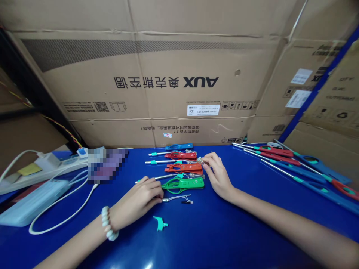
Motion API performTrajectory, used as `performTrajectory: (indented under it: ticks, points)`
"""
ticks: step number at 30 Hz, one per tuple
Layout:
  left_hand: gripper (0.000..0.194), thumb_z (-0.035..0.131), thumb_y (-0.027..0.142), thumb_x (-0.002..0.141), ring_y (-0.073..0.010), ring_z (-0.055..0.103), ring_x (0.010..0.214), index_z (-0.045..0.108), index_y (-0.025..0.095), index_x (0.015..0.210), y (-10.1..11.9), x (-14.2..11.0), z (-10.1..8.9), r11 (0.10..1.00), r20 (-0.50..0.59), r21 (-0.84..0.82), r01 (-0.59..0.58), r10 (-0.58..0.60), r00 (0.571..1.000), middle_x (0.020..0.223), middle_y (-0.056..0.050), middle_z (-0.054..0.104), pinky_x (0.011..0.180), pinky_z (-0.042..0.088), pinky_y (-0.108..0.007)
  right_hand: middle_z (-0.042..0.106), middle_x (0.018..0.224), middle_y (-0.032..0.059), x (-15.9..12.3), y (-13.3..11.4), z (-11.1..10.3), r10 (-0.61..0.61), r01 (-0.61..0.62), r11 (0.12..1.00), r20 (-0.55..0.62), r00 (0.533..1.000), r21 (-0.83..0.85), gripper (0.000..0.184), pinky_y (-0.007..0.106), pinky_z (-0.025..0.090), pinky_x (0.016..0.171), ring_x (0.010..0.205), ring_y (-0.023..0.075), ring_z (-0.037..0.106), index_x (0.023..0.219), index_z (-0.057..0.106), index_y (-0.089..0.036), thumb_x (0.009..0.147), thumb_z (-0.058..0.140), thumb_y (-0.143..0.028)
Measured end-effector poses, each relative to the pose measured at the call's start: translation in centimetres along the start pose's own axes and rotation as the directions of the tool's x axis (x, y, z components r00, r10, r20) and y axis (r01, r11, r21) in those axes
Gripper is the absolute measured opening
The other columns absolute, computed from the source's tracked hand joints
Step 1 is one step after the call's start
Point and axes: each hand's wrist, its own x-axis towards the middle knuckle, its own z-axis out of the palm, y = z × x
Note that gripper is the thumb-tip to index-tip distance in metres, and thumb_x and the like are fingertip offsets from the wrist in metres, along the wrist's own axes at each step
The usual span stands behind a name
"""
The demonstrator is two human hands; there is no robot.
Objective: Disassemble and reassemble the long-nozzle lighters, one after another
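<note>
My left hand (144, 196), with a beaded bracelet at the wrist, is closed round a metal lighter tube (166, 200). Two thin wires come out of the tube's end, by a small black part (185, 202). Just beyond lies a green lighter shell (186, 184), close to my fingertips. My right hand (217, 175) pinches a small pale part (199, 160) at the right ends of the shells. Farther back are an orange shell (183, 168), a red shell (181, 155) and a blue shell (179, 147), with metal tubes beside them. A turquoise trigger (160, 223) lies nearer me.
Several long-tubed lighters (291, 175) lie at the right. To the left are a white power strip (70, 164), a light blue power bank (36, 203) and a white cable (60, 232). A cardboard wall (157, 56) closes off the back of the blue table (196, 239).
</note>
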Motion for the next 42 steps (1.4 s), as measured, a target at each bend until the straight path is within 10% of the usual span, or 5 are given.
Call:
performTrajectory:
  ticks: [9,18,42]
  points:
    - [0.01,0.05,0.023,0.094,-0.0181,0.055,0.085,0.059,0.02,0.091,0.2,-0.2,-0.2,0.999,-0.06,0.018,-0.038,0.039,0.997,0.091,-0.001,0.061,0.083,0.034,-0.033,0.063,0.085,0.0059,-4.2,-1.7,-2.5,-0.285,0.346,0.925,0.322,0.903,-0.153,0.013,0.036,0.033,0.078,0.078,0.0182,0.052,0.099,0.054,-0.015,0.097,0.042,-0.02]
    - [0.011,0.066,0.03,0.086,-0.0156,0.058,0.092,0.06,0.023,0.092,1.4,-1.2,-1.2,0.968,0.163,-0.24,-0.079,0.121,0.979,0.094,0.003,0.064,0.096,0.031,-0.031,0.063,0.083,0.006,-5.1,-1.2,-1.6,-0.336,0.473,0.831,0.414,0.846,-0.292,0.018,0.036,0.03,0.078,0.078,0.0178,0.05,0.086,0.057,-0.016,0.095,0.041,-0.013]
    - [0.025,0.038,0.025,0.1,-0.021,0.05,0.082,0.061,0.016,0.099,2.7,1.3,3.0,0.939,-0.198,0.276,-0.203,0.262,0.945,0.089,-0.006,0.059,0.073,0.034,-0.033,0.058,0.081,0.0064,-4.7,-0.7,-1.2,-0.385,0.534,0.748,0.398,0.833,-0.394,0.02,0.036,0.031,0.077,0.074,0.0187,0.048,0.083,0.06,-0.015,0.092,0.042,-0.009]
